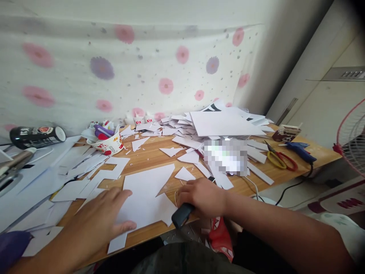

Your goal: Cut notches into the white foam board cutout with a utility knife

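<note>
My left hand [105,213] reaches over a white board sheet [145,190] near the table's front edge. Its thumb and fingers are spread apart at the sheet's left side; I cannot tell whether they press on it. My right hand [202,194] is closed around a black tool handle [182,215] by the sheet's right side. Whatever lies at the tool's other end is hidden by the hand. A deep angled notch cuts into the sheet's right edge. Just beyond my right hand lies a small white offcut [185,174].
White scraps and a board stack [228,123] cover much of the wooden table [151,152]. A paper bowl [107,146] and black can [37,137] stand left. Right are scissors [281,160], a blue glue gun [302,151], a brown carton [286,132], a blurred-out bright patch and a fan [353,133].
</note>
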The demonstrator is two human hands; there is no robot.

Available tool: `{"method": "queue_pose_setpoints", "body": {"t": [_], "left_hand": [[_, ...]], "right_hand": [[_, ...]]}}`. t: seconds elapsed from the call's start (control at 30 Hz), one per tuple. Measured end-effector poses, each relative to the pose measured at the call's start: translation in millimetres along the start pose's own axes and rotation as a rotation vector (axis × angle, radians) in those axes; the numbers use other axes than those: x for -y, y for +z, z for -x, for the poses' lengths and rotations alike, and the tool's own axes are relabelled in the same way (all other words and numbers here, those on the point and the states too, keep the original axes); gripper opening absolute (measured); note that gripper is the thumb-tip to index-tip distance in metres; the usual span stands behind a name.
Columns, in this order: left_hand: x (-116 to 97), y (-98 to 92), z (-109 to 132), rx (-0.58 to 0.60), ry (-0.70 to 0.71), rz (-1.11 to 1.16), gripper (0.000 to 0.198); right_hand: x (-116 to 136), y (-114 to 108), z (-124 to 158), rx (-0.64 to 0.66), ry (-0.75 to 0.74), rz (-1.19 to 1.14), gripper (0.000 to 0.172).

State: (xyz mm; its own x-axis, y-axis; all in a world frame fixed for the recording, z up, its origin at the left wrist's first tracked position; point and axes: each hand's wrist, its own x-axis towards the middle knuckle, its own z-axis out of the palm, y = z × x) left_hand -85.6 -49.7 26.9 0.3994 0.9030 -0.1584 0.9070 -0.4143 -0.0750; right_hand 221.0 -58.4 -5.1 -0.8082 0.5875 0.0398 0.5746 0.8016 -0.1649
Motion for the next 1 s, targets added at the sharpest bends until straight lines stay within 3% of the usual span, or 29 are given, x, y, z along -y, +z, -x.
{"method": "queue_pose_setpoints", "body": {"t": [0.17, 0.3, 0.4, 0.5, 0.7, 1.0], "left_hand": [[-11.8, 27.5, 30.7, -0.037, -0.053, -0.011, 0.06], [-18.2, 46.7, 38.0, -0.116, -0.102, 0.01, 0.062], [-20.1, 54.8, 39.5, -0.176, -0.117, 0.1, 0.061], [-18.0, 61.6, 39.3, -0.221, -0.106, 0.194, 0.056], [-15.7, 67.8, 38.0, -0.233, -0.064, 0.354, 0.053], [-21.0, 37.1, 39.3, -0.359, -0.153, 0.214, 0.041]], "right_hand": [[-17.5, -8.3, 2.9, 0.049, 0.164, -0.029, 0.017], [-28.5, -8.3, 7.4, 0.038, 0.391, 0.024, 0.026], [-30.4, -10.5, 10.1, 0.013, 0.452, 0.044, 0.03], [-21.1, -12.6, 8.4, -0.006, 0.403, -0.034, 0.029], [5.5, -5.1, -2.2, 0.015, 0.134, -0.177, 0.024], [5.9, -10.0, 7.3, 0.095, 0.015, -0.21, 0.042]]}}
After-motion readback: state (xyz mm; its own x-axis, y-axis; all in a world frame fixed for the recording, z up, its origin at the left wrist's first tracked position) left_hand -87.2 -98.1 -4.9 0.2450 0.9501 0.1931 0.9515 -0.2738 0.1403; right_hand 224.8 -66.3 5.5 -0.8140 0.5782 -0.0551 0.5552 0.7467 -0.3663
